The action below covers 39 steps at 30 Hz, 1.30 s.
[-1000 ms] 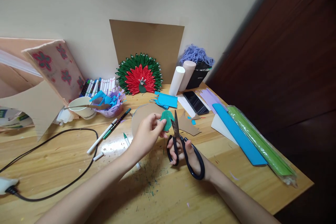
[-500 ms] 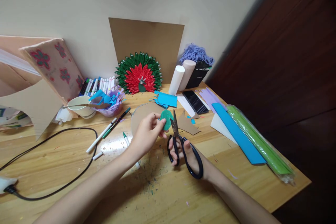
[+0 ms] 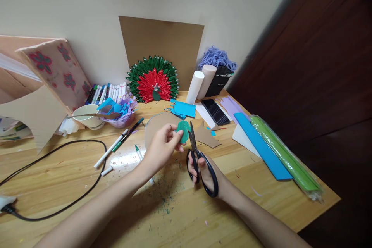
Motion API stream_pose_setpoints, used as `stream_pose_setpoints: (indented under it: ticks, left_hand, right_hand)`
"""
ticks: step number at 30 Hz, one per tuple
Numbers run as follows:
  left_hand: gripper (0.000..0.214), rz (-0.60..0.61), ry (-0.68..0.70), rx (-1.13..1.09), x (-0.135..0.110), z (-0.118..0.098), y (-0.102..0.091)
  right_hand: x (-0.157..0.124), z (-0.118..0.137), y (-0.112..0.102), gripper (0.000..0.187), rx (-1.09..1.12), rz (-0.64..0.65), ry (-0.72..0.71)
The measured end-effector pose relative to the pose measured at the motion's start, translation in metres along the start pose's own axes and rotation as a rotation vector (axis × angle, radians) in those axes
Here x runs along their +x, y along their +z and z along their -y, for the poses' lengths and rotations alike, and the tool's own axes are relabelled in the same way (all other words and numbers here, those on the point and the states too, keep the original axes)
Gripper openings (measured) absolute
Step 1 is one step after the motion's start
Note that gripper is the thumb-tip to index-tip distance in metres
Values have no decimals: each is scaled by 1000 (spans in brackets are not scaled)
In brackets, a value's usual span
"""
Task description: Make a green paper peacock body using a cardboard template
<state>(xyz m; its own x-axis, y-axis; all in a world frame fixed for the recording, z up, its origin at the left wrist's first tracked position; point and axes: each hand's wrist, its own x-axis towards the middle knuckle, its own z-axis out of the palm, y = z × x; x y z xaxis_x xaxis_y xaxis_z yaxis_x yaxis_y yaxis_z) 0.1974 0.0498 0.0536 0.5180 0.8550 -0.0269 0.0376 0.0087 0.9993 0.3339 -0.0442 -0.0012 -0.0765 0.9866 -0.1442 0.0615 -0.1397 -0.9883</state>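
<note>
Between the thumb and fingers of my left hand (image 3: 168, 139) is a small rounded green piece (image 3: 183, 131), paper or card, held up over the table. My right hand (image 3: 205, 172) grips black-handled scissors (image 3: 208, 176), with fingers through the loops. The scissor blades point up and lie against the right edge of the green piece. Behind my left hand lies a round cardboard disc (image 3: 157, 124), partly covered by the hand. Just right of the blades rests a cardboard offcut (image 3: 207, 135).
A red and green feathered peacock craft (image 3: 154, 81) leans on a cardboard sheet (image 3: 162, 38). Markers (image 3: 112, 148) and a black cable (image 3: 95, 193) lie left. A phone (image 3: 215, 111), blue paper (image 3: 263, 147) and wrapped green paper (image 3: 285, 157) lie right. A paper cup (image 3: 88, 114) stands left.
The scissor handles have drawn closer together as my right hand closes, and the hand has shifted slightly left. My left hand still holds the green piece. The view has moved slightly.
</note>
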Motion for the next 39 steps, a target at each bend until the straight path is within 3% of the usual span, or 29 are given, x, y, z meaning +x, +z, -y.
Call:
stream_pose_setpoints:
  ticks: [9,18,23,28,33,39]
  left_hand:
    - [25,4,-14,-44,2,0,0]
    - [19,5,-9,-32,2,-1,0]
    - [20,10,-6,-29,1,-4,-1]
    - [20,13,8,-28,2,-3,-2]
    - [22,14,2,-8,3,-1,-3]
    - [20,33,-12,3,2,1,-2]
  right_hand:
    - [1,-10,0,63,-39,-53,-13]
    - [0,-13,3,51,-41,-137,59]
    - [-1,-6,5,46,-28,-173,169]
    - [1,-8,3,56,-62,-171,89]
    - [1,-6,1,67,-6,-89,-61]
    - [-2,-4,0,70,-17,-52,-61]
